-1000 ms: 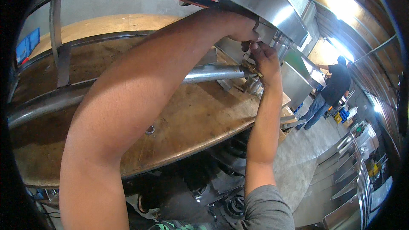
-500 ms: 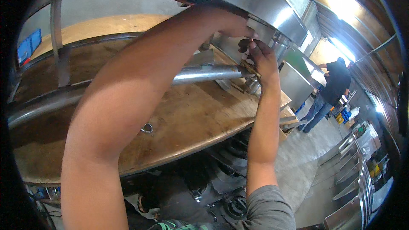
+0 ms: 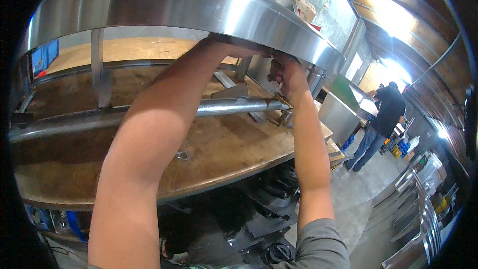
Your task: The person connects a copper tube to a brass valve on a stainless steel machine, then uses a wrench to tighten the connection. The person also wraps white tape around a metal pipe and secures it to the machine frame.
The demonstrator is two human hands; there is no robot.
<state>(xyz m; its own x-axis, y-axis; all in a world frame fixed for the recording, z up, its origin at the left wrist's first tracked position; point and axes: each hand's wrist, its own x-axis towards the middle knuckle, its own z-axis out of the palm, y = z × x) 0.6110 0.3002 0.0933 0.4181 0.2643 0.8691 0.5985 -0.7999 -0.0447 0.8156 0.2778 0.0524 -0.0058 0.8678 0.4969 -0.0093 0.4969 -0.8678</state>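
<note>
My left hand (image 3: pixel 244 49) reaches up under the lower edge of a long brushed-steel panel (image 3: pixel 164 7). Its fingers are mostly hidden by that edge and by the shadow beneath it. Close beside it, my right hand (image 3: pixel 289 72) is raised under the same panel with its fingers curled together. Whatever those fingers hold, if anything, I cannot make out. Just below the right hand, a brass valve fitting (image 3: pixel 283 100) sits at the right end of a shiny metal pipe (image 3: pixel 244 105). The pipe runs leftward behind my left forearm.
A wooden board (image 3: pixel 234 142) lies beneath the pipe, with a ring-ended wrench (image 3: pixel 182 155) on it. Steel uprights (image 3: pixel 97 65) stand at left. A person in dark clothes (image 3: pixel 381 119) works at the far right. Stacked steel parts (image 3: pixel 413 204) lean at lower right.
The view has shifted, so the steel panel's front now shows broadly and sits lower. Both hands are further under its edge, and the right fingers are less visible than before.
</note>
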